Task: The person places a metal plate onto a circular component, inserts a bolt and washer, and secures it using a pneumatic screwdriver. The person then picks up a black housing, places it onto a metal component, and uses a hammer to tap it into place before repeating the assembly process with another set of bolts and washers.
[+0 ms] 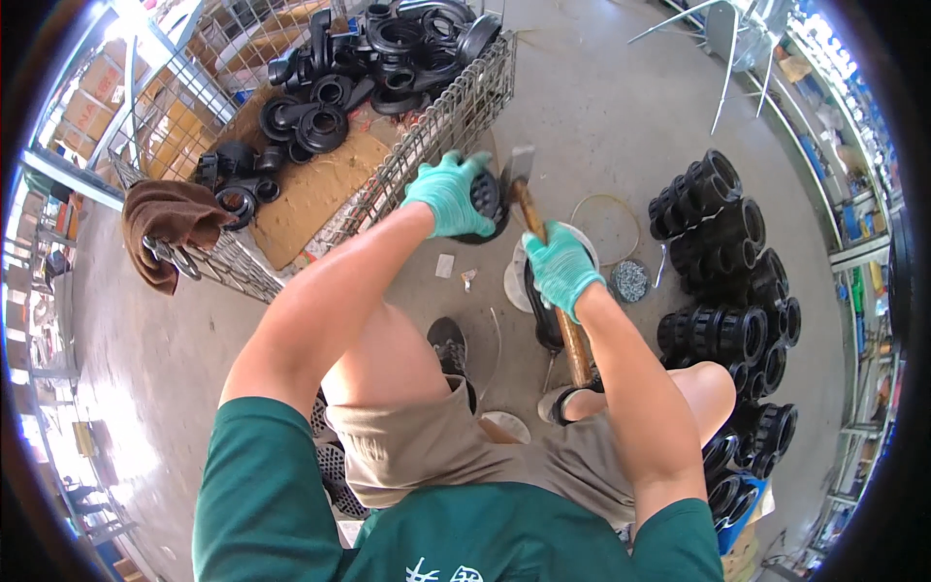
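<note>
My left hand (446,197), in a green knitted glove, grips a round black plastic part (488,199) with a ribbed or holed face. Beside that part is the metal head of a hammer; whether the two touch I cannot tell. My right hand (562,267), gloved the same way, is wrapped round the hammer's wooden handle (575,349), whose end points back toward my knees. Beneath the right hand a white round plate (516,282) shows, partly covered by a long black piece (546,325) that the hand and handle half hide.
A wire cage (427,145) at the left holds black plastic parts (323,126) over cardboard, with a brown cloth (179,223) on its rim. Rows of stacked black rings (718,335) stand at the right. A small dish of metal hardware (630,281) sits on the floor.
</note>
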Motion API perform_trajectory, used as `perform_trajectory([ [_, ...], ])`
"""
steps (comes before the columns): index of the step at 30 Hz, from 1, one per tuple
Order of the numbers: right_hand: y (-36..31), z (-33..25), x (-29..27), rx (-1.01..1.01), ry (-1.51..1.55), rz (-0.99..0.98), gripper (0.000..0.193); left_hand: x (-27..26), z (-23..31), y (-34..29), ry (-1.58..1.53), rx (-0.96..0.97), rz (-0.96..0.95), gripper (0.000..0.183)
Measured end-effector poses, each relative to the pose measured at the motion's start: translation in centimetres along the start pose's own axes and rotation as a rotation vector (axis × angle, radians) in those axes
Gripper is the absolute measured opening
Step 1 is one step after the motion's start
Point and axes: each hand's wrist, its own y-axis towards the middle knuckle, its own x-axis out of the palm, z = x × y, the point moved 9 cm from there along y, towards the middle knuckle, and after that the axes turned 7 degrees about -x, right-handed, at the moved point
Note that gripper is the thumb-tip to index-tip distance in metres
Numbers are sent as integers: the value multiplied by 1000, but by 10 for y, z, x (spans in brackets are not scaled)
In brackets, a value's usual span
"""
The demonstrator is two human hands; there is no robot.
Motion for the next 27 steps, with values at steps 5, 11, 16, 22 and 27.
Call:
perform_trajectory([
  [5,-10,-51,-30,57,21,168,30,12,-19,-1,-28,-56,-40,113],
  [11,-19,-26,-26,144,284,198,29,9,-5,5,-49,-22,-3,114],
  [16,-17,-47,-33,-11,223,307,18,18,-32,10,-72,-92,-15,117],
  [22,-25,-89,-71,160,744,271,12,9,-26,20,-146,-42,48,118],
  [27,-34,-15,1,510,358,-172,26,21,-20,6,46,-62,-8,114],
])
